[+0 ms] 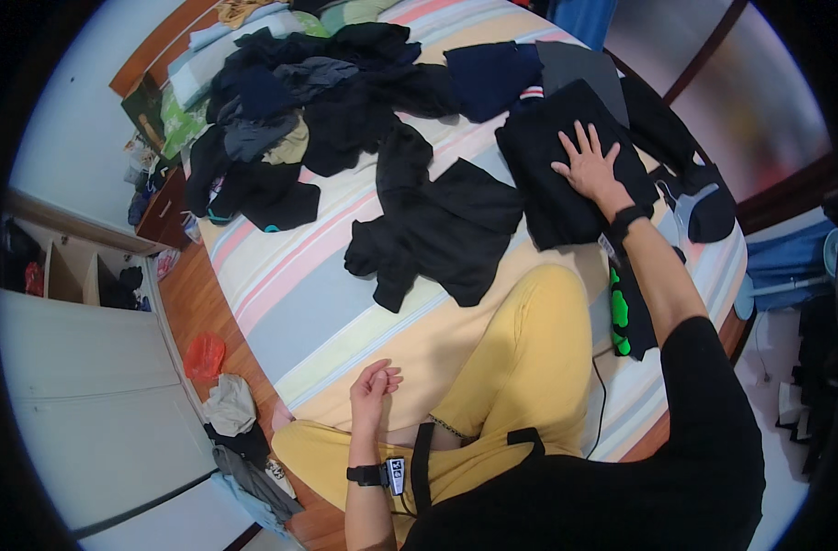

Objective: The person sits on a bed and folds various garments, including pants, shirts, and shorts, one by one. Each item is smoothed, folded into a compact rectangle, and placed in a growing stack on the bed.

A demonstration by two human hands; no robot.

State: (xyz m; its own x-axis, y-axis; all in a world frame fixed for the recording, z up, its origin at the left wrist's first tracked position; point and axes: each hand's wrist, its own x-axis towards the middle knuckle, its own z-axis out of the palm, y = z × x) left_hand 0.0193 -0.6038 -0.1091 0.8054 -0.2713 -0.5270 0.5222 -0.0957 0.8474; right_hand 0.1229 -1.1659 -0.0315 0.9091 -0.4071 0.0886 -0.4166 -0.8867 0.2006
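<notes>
My right hand (587, 165) lies with its fingers spread on a folded black garment (549, 196), which sits on the bed to the right. Above my lap, my left hand (375, 387) is loosely curled with nothing in it. A crumpled black garment (453, 234) lies in front of me with its parts spread out unevenly. Beyond the folded one are a navy folded garment (491, 76) and a dark grey one (580, 69). Near my right knee is a black cloth with a bright green print (620, 313), partly hidden by my forearm.
A heap of dark clothes (274, 103) covers the bed's far left. I sit cross-legged on the striped bedsheet (308, 289). A clear plastic hanger (687, 206) lies at the right edge. A cable (603, 392) runs beside my leg. On the floor is a red plastic bag (204, 356).
</notes>
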